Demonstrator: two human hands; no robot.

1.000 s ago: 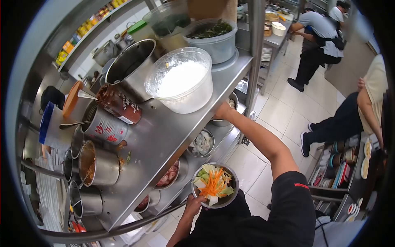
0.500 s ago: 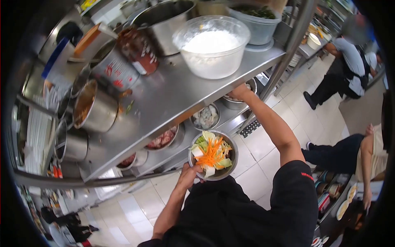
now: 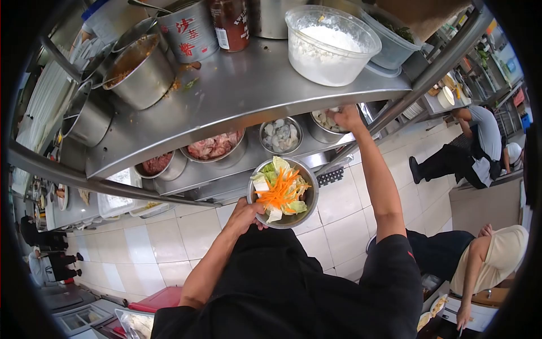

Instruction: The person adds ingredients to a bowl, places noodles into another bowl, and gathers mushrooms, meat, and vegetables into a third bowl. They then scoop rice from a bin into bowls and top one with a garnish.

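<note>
since a second ago the right hand (image 3: pixel 345 117) has reached into the metal tub (image 3: pixel 324 123), fingers pinched on pale pieces, while the left hand (image 3: pixel 244 214) grips the vegetable bowl (image 3: pixel 282 193).

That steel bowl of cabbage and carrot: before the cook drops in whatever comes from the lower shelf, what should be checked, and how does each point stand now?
1. Steel bowl held by left hand: ok, gripped at the rim.
2. Bowl roughly level, salad inside: ok.
3. Right hand at the far container: ok.
4. Something actually picked up: cannot tell, fingers hide it.
5. Room left in bowl: ok, though heaped.
6. Shelf edge above the arm: ok, apart.
</note>
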